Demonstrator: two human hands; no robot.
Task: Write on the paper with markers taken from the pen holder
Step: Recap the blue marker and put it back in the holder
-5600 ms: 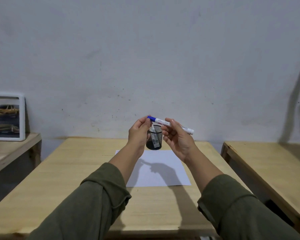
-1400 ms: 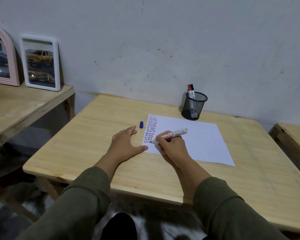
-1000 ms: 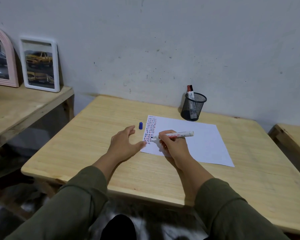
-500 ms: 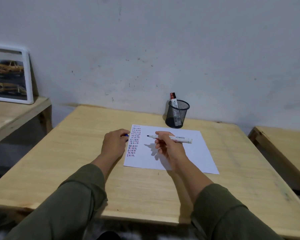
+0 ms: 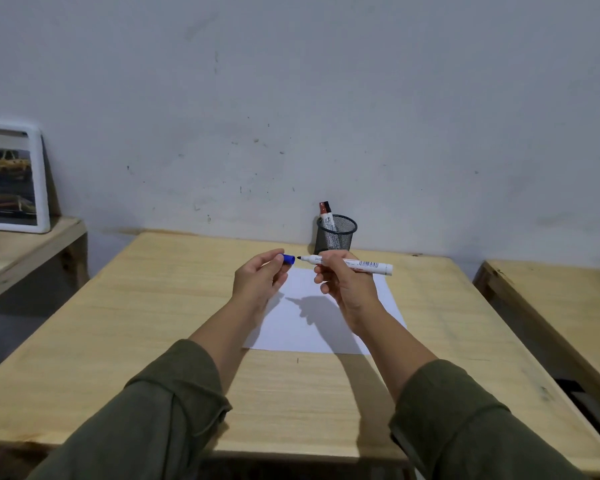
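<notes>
My right hand grips a white marker held level above the table, its bare dark tip pointing left. My left hand pinches the blue cap just left of that tip, a small gap between them. Both hands hover over the white paper, whose written left strip is hidden behind my left hand. The black mesh pen holder stands at the back of the table by the wall with a red-capped marker in it.
The wooden table stretches to all sides of the paper. A second wooden table stands to the right across a narrow gap. On the left, a lower wooden shelf carries a white-framed picture leaning on the wall.
My left hand picked the blue cap up off the table and lifted it. My right hand raised the marker off the paper and turned it level. Cap and tip have come close together.
</notes>
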